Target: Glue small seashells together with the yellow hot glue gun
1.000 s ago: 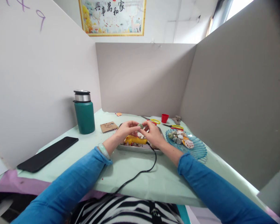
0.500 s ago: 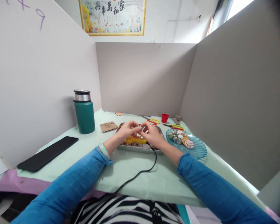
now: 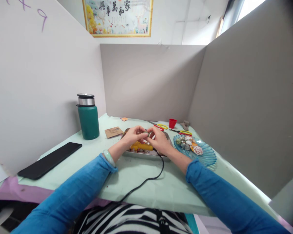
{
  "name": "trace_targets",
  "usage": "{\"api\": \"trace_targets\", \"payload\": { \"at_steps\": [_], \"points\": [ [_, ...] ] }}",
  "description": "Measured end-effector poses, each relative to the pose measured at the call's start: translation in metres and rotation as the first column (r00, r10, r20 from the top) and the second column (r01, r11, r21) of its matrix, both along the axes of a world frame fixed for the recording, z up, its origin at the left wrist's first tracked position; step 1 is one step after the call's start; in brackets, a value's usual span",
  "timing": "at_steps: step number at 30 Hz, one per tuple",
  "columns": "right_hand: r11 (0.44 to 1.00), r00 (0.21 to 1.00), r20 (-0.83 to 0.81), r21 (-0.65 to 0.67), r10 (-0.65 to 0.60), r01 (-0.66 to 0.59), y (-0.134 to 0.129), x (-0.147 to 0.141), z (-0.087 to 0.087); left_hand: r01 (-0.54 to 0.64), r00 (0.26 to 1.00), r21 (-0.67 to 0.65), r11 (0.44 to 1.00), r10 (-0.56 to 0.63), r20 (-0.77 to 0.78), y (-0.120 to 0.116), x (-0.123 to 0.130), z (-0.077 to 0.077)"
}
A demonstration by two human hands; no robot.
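My left hand (image 3: 133, 136) and my right hand (image 3: 158, 139) meet above a metal tray (image 3: 139, 155). Fingertips of both are pinched together around something small, mostly hidden, too small to name. Below them in the tray lies a yellow tool (image 3: 143, 147), probably a glue gun, with a black cord (image 3: 146, 180) running toward me. Small pieces lie around it in the tray. A blue glass plate (image 3: 208, 156) with shells (image 3: 197, 149) sits right of my right hand.
A green bottle (image 3: 88, 122) and a black phone (image 3: 51, 160) are at left. Behind the tray are a brown card (image 3: 113, 132), two pairs of scissors (image 3: 161, 126) and a red cup (image 3: 172, 123). Grey panels (image 3: 151, 81) enclose the table.
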State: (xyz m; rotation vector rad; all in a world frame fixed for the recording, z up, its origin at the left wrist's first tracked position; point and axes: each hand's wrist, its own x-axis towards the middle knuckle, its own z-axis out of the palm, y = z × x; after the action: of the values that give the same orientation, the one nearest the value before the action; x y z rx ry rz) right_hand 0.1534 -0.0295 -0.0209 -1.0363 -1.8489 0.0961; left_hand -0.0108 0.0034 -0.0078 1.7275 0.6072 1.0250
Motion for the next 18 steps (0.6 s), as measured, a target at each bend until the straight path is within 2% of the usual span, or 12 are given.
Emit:
{"api": "trace_targets", "payload": {
  "at_steps": [9,18],
  "points": [
    [0.998,1.000,-0.005,0.055,0.013,-0.012,-0.0011,-0.0001,-0.0001,0.006,1.000,0.021,1.000,-0.006,0.011,0.0009,0.0011,-0.0003],
    [0.999,1.000,-0.001,0.036,-0.015,0.015,0.0001,0.0000,-0.0014,-0.076,0.996,0.105,0.992,0.080,-0.038,-0.0021,0.0031,0.0006]
  ]
}}
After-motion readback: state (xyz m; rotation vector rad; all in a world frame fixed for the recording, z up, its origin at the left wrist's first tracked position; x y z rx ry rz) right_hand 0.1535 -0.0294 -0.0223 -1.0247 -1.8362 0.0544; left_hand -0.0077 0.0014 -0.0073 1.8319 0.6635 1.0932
